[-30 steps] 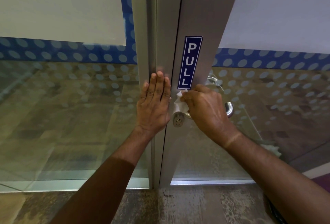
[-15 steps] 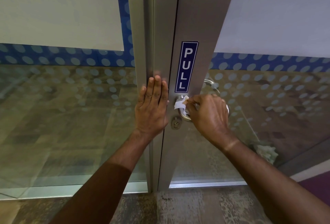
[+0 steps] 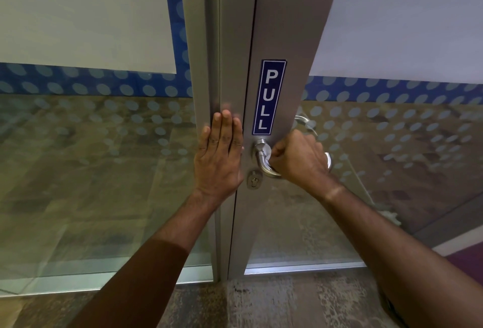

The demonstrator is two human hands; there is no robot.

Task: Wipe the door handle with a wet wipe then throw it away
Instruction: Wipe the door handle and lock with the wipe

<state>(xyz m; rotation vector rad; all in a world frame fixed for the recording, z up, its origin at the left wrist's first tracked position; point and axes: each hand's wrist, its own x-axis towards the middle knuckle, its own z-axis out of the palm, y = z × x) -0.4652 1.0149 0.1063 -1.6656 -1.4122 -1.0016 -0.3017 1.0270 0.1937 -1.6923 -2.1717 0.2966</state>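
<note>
So the right hand [image 3: 300,156] is curled tight around the door handle [image 3: 262,164], fingers closed with the wet wipe [image 3: 266,150] bunched inside the grip; only a small white bit pokes out just past the knuckles, pressed against the bend of the lever near its base. The left hand [image 3: 219,155] is flat, fingers straight and together, palm against the door frame [image 3: 230,66] just left of the handle, holding nothing.

Stuff I'd guess could go sideways: the wipe is so scrunched that only a corner touches metal, so most of the lever under the palm might get rubbed by bare skin instead. Pushing down while scrubbing could work the latch, and since the sign [image 3: 269,97] above the fingers says PULL, a tug could swing the door toward the person. The keyhole [image 3: 254,180] just below the fingers is easy to skip. No bin in sight either, so the throw-away part needs a walk.
</note>
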